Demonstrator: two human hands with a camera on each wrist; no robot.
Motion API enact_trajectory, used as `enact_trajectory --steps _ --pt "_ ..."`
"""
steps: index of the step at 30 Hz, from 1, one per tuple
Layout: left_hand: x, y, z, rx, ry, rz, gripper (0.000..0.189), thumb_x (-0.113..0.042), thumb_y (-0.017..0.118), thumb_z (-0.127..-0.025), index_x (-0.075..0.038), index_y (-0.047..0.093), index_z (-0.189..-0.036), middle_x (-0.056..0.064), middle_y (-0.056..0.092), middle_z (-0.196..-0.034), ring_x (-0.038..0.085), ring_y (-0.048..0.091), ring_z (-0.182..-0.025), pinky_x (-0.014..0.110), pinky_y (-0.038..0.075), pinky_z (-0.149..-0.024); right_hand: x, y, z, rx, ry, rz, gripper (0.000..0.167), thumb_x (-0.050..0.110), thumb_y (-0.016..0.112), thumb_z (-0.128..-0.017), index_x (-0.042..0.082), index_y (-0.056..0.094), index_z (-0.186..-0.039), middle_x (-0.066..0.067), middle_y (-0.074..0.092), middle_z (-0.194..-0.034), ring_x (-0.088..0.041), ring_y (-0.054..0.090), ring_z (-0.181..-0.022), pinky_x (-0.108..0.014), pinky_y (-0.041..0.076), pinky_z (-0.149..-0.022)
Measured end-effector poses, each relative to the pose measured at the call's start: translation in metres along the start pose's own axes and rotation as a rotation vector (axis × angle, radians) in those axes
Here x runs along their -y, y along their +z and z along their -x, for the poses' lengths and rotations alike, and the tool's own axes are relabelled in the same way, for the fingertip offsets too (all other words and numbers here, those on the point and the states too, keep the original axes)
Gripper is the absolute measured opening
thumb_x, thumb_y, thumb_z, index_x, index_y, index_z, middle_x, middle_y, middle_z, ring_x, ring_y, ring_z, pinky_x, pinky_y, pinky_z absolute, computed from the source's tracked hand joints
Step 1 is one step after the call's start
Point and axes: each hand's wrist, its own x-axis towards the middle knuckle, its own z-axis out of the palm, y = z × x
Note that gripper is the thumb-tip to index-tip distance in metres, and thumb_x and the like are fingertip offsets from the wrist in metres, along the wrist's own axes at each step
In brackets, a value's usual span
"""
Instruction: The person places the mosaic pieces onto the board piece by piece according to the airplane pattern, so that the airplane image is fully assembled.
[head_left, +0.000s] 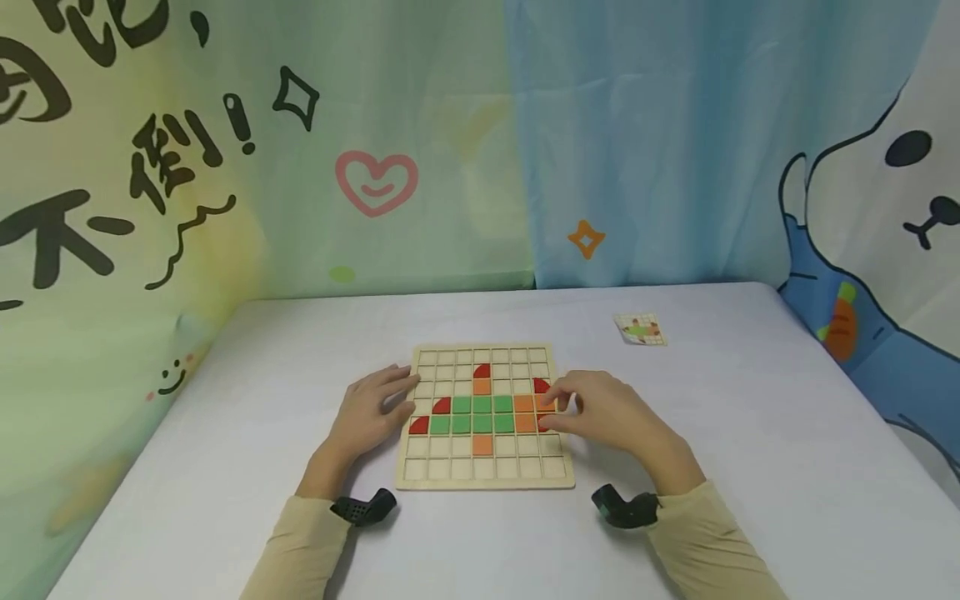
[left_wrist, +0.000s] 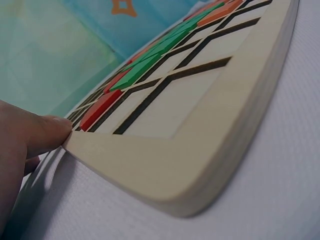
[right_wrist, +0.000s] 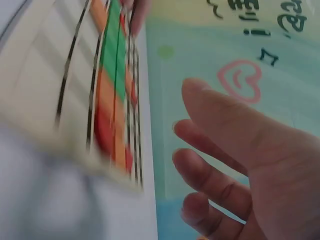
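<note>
A wooden grid board (head_left: pixel 486 484) lies on the white table. Green square tiles (head_left: pixel 482 414) fill its middle rows, with orange tiles (head_left: pixel 483 445) and red quarter-round tiles (head_left: pixel 418 425) around them. My left hand (head_left: pixel 372 410) rests at the board's left edge; in the left wrist view its thumb (left_wrist: pixel 47 132) touches the rim. Over the right edge is my right hand (head_left: pixel 603 412), thumb and fingers apart, near an orange and a red tile. The right wrist view shows nothing between the bent fingers of that hand (right_wrist: pixel 240 155).
A small picture card (head_left: pixel 641 330) with a coloured grid pattern lies on the table (head_left: pixel 750 400) behind and right of the board. Printed curtains (head_left: pixel 420 100) hang behind the table. Each wrist wears a black device (head_left: pixel 626 507).
</note>
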Motion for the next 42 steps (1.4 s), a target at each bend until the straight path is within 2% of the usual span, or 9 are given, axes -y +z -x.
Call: enact_trajectory --steps 7,12,17,19,21,25,30,35,42 --pt "0.0 -0.002 0.0 0.011 -0.001 -0.007 0.045 -0.039 0.056 -0.092 -0.018 0.058 -0.132 0.004 0.051 -0.142 0.028 0.038 -0.138 0.055 0.026 -0.111 -0.043 -0.028 0.046 0.013 0.111 0.049 0.03 0.037 0.074 -0.081 0.017 0.069 -0.102 0.008 0.057 -0.079 -0.011 0.048 -0.069 -0.023 0.041 -0.055" --pt "0.0 0.0 0.0 0.014 -0.008 -0.003 0.046 -0.039 0.055 -0.092 -0.018 0.057 -0.132 0.004 0.05 -0.143 0.028 0.037 -0.138 0.054 0.026 -0.112 -0.07 -0.039 0.077 0.136 0.23 0.03 0.04 0.04 0.079 -0.074 0.017 0.065 -0.104 0.003 0.055 -0.083 -0.014 0.048 -0.072 -0.025 0.042 -0.058" --pt "0.001 0.001 0.0 0.012 -0.01 0.006 0.047 -0.041 0.055 -0.092 -0.018 0.057 -0.133 0.003 0.05 -0.143 0.028 0.037 -0.138 0.054 0.025 -0.112 -0.095 -0.037 0.094 0.269 0.333 0.016 0.054 0.041 0.085 -0.063 0.016 0.06 -0.103 -0.002 0.056 -0.089 -0.018 0.051 -0.084 -0.038 0.053 -0.076" --pt "0.001 0.001 0.0 0.01 -0.008 0.01 0.047 -0.041 0.055 -0.092 -0.018 0.057 -0.132 0.004 0.05 -0.143 0.028 0.037 -0.138 0.054 0.025 -0.112 -0.101 -0.035 0.098 0.29 0.33 0.032 0.055 0.042 0.086 -0.061 0.016 0.059 -0.101 -0.002 0.056 -0.089 -0.018 0.051 -0.086 -0.04 0.053 -0.08" --pt "0.0 0.0 0.0 0.01 -0.01 0.008 0.047 -0.042 0.055 -0.092 -0.018 0.057 -0.133 0.003 0.05 -0.143 0.028 0.037 -0.138 0.054 0.025 -0.112 -0.104 -0.034 0.099 0.293 0.321 0.035 0.054 0.043 0.086 -0.06 0.016 0.058 -0.098 -0.002 0.055 -0.086 -0.018 0.051 -0.084 -0.038 0.053 -0.078" --pt "0.0 0.0 0.0 0.014 -0.019 0.008 0.047 -0.041 0.055 -0.092 -0.019 0.057 -0.133 0.003 0.05 -0.144 0.028 0.036 -0.139 0.054 0.024 -0.112 -0.103 -0.03 0.094 0.263 0.274 0.033 0.047 0.042 0.084 -0.064 0.016 0.057 -0.091 -0.001 0.051 -0.077 -0.016 0.048 -0.075 -0.03 0.043 -0.065" --pt "0.001 0.0 0.001 0.008 -0.019 0.01 0.047 -0.042 0.055 -0.092 -0.019 0.057 -0.132 0.004 0.05 -0.143 0.028 0.037 -0.138 0.055 0.025 -0.112 -0.09 -0.021 0.073 0.195 0.206 0.039 0.036 0.041 0.08 -0.071 0.018 0.057 -0.084 0.002 0.047 -0.068 -0.013 0.044 -0.066 -0.027 0.034 -0.057" --pt "0.001 0.001 0.001 0.001 0.0 0.005 0.046 -0.042 0.055 -0.092 -0.019 0.058 -0.131 0.004 0.051 -0.142 0.028 0.038 -0.138 0.056 0.026 -0.111 -0.079 -0.01 0.044 0.149 0.189 0.048 0.029 0.038 0.078 -0.075 0.019 0.057 -0.08 0.003 0.046 -0.065 -0.012 0.044 -0.064 -0.026 0.034 -0.057" --pt "0.001 0.001 0.001 0.0 0.0 0.001 0.047 -0.042 0.055 -0.092 -0.018 0.058 -0.132 0.005 0.051 -0.142 0.028 0.038 -0.138 0.056 0.026 -0.111 -0.069 -0.003 0.005 0.146 0.204 0.0 0.022 0.031 0.077 -0.079 0.016 0.06 -0.077 0.002 0.051 -0.065 -0.014 0.048 -0.069 -0.027 0.037 -0.062"
